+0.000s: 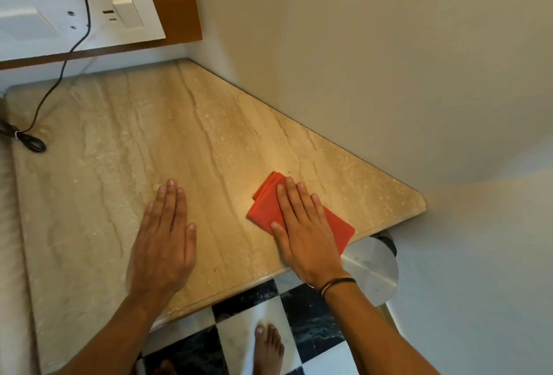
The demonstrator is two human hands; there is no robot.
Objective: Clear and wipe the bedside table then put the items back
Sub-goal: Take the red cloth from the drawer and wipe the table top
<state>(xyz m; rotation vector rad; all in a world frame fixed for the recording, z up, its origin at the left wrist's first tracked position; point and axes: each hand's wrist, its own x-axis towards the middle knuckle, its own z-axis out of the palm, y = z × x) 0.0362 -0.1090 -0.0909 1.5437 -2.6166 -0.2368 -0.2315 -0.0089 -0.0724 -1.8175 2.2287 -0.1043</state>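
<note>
The bedside table (119,165) has a beige marble top and fills the middle of the head view. A folded orange cloth (263,210) lies on it near the front right corner. My right hand (302,231) presses flat on the cloth, fingers stretched out toward the wall. My left hand (164,240) rests flat on the bare marble to the left of the cloth, fingers together, holding nothing.
A black cable (54,87) hangs from the white switch panel (89,12) on the wooden board and ends in a coiled bundle (27,138) at the table's left edge. Walls close the back and right. Black-and-white floor tiles (269,324) and bare feet show below the front edge.
</note>
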